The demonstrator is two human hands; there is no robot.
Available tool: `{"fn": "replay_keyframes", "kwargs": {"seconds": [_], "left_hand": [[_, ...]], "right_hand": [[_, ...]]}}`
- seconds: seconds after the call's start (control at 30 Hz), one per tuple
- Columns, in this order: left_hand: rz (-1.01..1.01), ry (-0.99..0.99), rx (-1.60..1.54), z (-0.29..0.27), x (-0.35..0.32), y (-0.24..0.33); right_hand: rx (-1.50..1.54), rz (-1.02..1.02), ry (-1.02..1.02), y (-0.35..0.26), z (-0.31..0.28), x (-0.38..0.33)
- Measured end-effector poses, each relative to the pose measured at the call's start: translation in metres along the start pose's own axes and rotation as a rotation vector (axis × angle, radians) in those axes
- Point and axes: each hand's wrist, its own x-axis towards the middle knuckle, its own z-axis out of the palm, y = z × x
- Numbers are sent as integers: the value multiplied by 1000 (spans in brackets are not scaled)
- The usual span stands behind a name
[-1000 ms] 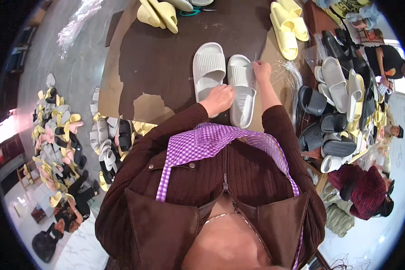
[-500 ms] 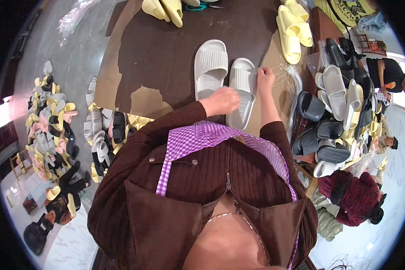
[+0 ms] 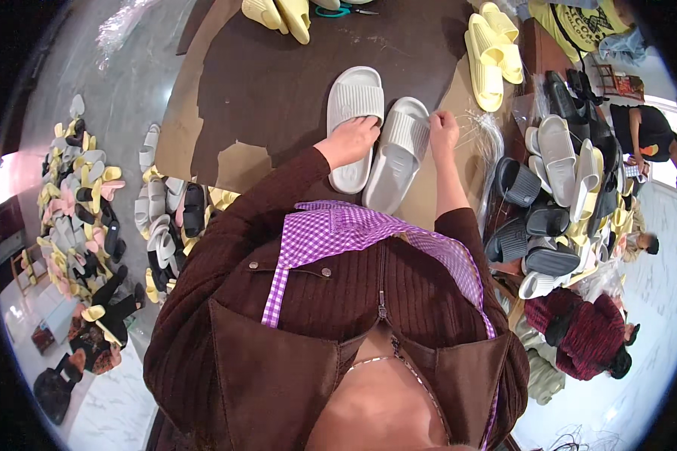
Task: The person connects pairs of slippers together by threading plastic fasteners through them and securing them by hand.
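Nearest to you, your brown ribbed sleeves are reaching forward over a purple checked apron (image 3: 353, 229) toward the dark brown table (image 3: 278, 83).

Your left hand (image 3: 351, 141) is resting palm down between two pale grey slippers lying side by side on that table. Its fingers are lying loosely curled and close together on the inner edge of the left slipper (image 3: 351, 113), pressing on it rather than gripping it. Your right hand (image 3: 443, 129) is sitting at the outer edge of the right slipper (image 3: 395, 154), with thumb and fingertips pinched together at the strap; whether they are holding anything thin there, you cannot tell from here.

The two grey slippers are lying near the middle of the table, toes pointing away from you, the right one tilted a little and just beside the left one.

Just to the right of the slippers, a bundle of thin clear strands (image 3: 485, 139) is lying at the table's edge. Beyond it, a heap of grey and white slippers (image 3: 549, 195) is piling up off the right side of the table.

Farther along the table, yellow slippers (image 3: 493, 52) are lying at its far right corner, and another yellow pair (image 3: 278, 13) at its far edge. Off the table's left side, mixed slippers (image 3: 83, 203) are covering the floor.
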Motion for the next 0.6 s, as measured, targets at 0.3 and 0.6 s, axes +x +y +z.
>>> {"fn": "replay_keyframes", "kwargs": {"seconds": [0.3, 0.6], "left_hand": [[-279, -55, -244, 19, 7, -6], [-407, -150, -201, 29, 9, -16]], "right_hand": [[76, -115, -340, -39, 31, 25], [45, -156, -442, -48, 55, 38]]}}
